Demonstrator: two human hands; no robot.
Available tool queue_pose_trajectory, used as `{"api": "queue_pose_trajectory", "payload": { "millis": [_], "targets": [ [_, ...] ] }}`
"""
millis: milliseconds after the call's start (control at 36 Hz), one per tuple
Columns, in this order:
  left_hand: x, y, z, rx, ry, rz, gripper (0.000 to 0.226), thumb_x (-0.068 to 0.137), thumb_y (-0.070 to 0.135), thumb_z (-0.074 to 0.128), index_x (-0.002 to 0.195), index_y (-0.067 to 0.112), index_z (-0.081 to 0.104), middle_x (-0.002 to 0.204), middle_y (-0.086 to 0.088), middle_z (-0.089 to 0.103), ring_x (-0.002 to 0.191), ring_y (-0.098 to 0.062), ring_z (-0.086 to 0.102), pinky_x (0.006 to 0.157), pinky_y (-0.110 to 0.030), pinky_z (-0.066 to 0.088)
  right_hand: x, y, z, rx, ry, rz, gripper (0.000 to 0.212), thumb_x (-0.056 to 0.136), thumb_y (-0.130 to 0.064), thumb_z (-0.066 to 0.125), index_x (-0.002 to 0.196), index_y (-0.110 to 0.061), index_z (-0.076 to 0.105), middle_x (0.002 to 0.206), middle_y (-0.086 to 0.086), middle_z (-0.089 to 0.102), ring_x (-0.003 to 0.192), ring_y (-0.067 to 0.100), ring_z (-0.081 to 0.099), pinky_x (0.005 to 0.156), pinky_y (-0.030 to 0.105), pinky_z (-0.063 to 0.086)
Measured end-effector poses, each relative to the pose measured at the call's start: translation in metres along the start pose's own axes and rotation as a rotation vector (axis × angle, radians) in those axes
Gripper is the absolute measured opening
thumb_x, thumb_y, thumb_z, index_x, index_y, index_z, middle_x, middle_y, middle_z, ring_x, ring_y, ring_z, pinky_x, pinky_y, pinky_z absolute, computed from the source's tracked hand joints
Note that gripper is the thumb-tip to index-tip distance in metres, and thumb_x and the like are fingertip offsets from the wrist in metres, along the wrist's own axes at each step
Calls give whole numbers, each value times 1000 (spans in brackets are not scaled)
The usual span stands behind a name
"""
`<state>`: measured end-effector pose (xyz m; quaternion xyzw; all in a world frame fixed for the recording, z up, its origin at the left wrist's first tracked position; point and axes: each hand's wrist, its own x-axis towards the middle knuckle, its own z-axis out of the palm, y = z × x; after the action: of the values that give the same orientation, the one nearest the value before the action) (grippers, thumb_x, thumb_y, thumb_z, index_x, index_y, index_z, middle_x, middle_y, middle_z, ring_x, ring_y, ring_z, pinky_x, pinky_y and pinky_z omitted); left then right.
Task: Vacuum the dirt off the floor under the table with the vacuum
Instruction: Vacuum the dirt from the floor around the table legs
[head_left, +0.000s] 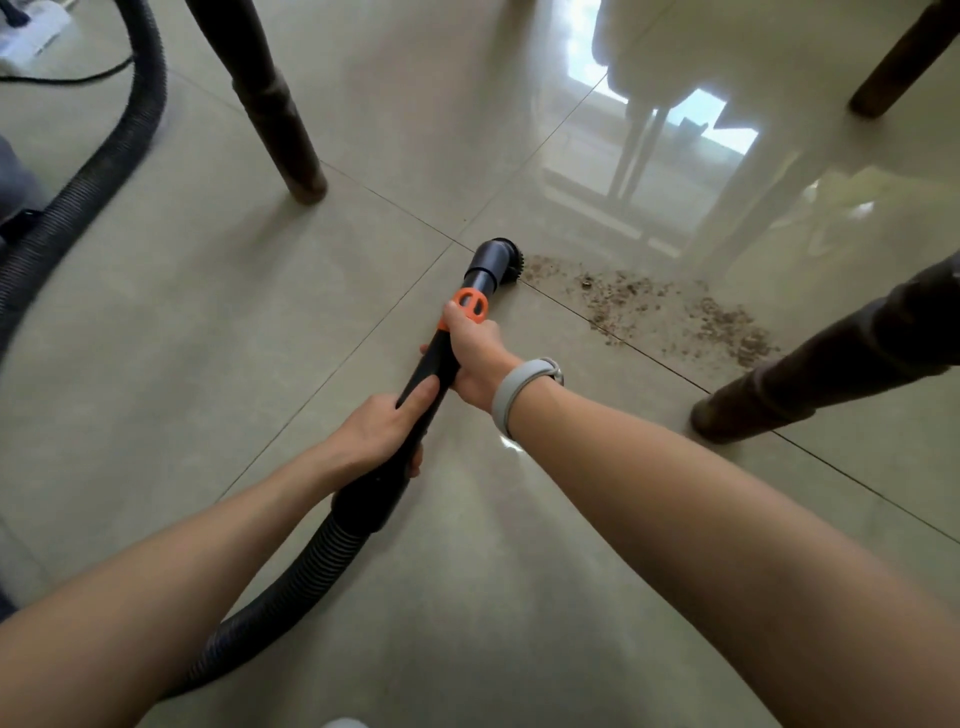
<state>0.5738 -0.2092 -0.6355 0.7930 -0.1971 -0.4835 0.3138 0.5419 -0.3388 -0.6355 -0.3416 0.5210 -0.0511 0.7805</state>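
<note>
A black vacuum wand (434, 371) with an orange collar ends in a round brush nozzle (498, 262) resting on the glossy tile floor. The brush touches the left end of a band of brown dirt crumbs (670, 312) that runs right toward a table leg. My right hand (475, 353) grips the wand just behind the orange collar; a grey band is on that wrist. My left hand (382, 431) holds the wand lower down, where it joins the ribbed black hose (306, 571).
Dark wooden table legs stand at upper left (275, 119), at right (810, 369) and at top right (904, 62). The hose loops back along the left side (98, 156). A white chair (727, 78) stands beyond the dirt.
</note>
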Motion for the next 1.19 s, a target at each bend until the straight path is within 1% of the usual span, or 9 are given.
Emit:
{"api": "queue_pose_trajectory", "payload": {
  "millis": [83, 167, 278, 361, 528, 833, 972, 1139, 1194],
  "targets": [
    [-1, 6, 4, -3, -14, -3, 56, 93, 58, 39, 76, 6, 51, 55, -12, 61, 54, -28, 62, 62, -34, 51, -2, -2, -9, 35, -6, -2, 19, 96, -23, 49, 84, -11, 40, 80, 7, 50, 67, 20, 57, 86, 43, 52],
    [-6, 9, 9, -2, -25, -16, 55, 94, 57, 40, 76, 7, 51, 54, -12, 60, 53, -28, 61, 59, -32, 50, -6, 0, -17, 20, -12, 1, 21, 98, -27, 47, 97, -7, 43, 78, 9, 54, 68, 21, 59, 80, 40, 53],
    [-14, 9, 14, 22, -40, -24, 54, 94, 56, 39, 76, 6, 50, 54, -12, 59, 52, -28, 60, 58, -32, 50, -14, 4, -27, 6, -38, 29, 29, 99, -32, 43, 114, -8, 38, 87, 11, 54, 72, 23, 61, 74, 40, 52],
    [-19, 9, 17, 44, -57, -20, 53, 94, 56, 39, 76, 7, 48, 53, -12, 58, 51, -27, 59, 57, -32, 49, -19, 9, -35, 19, -44, 61, 26, 99, -34, 42, 111, -11, 37, 88, 11, 55, 76, 26, 62, 81, 42, 54],
    [-27, 11, 26, 95, -98, -27, 53, 94, 55, 39, 74, 7, 47, 51, -11, 58, 50, -27, 58, 56, -31, 49, -26, 16, -49, 3, 0, 79, 24, 98, -36, 42, 106, -14, 36, 94, 10, 54, 105, 34, 62, 92, 49, 52],
    [-34, 22, 44, 200, -195, 0, 50, 95, 55, 37, 77, 9, 45, 52, -9, 57, 47, -23, 57, 47, -23, 48, -38, 24, -77, 55, 80, 85, 30, 97, -37, 42, 117, -15, 36, 115, 15, 56, 107, 36, 60, 87, 47, 53],
    [-31, 20, 50, 227, -248, 19, 53, 93, 59, 37, 77, 9, 46, 53, -8, 59, 50, -23, 60, 54, -28, 50, -43, 28, -91, 67, 90, 78, 24, 97, -37, 42, 109, -17, 35, 119, 16, 55, 110, 37, 59, 92, 50, 51],
    [-27, 24, 61, 242, -268, 28, 55, 92, 60, 37, 77, 8, 47, 53, -8, 60, 50, -24, 60, 55, -28, 48, -45, 25, -103, 63, 126, 60, 33, 98, -38, 41, 120, -14, 36, 124, 16, 54, 112, 37, 57, 90, 50, 51],
    [-25, 27, 66, 260, -276, 30, 55, 93, 60, 36, 78, 9, 47, 54, -7, 60, 49, -23, 60, 54, -27, 48, -46, 23, -108, 64, 152, 63, 30, 98, -39, 40, 117, -16, 35, 124, 16, 53, 112, 37, 57, 91, 51, 51]
  ]
}}
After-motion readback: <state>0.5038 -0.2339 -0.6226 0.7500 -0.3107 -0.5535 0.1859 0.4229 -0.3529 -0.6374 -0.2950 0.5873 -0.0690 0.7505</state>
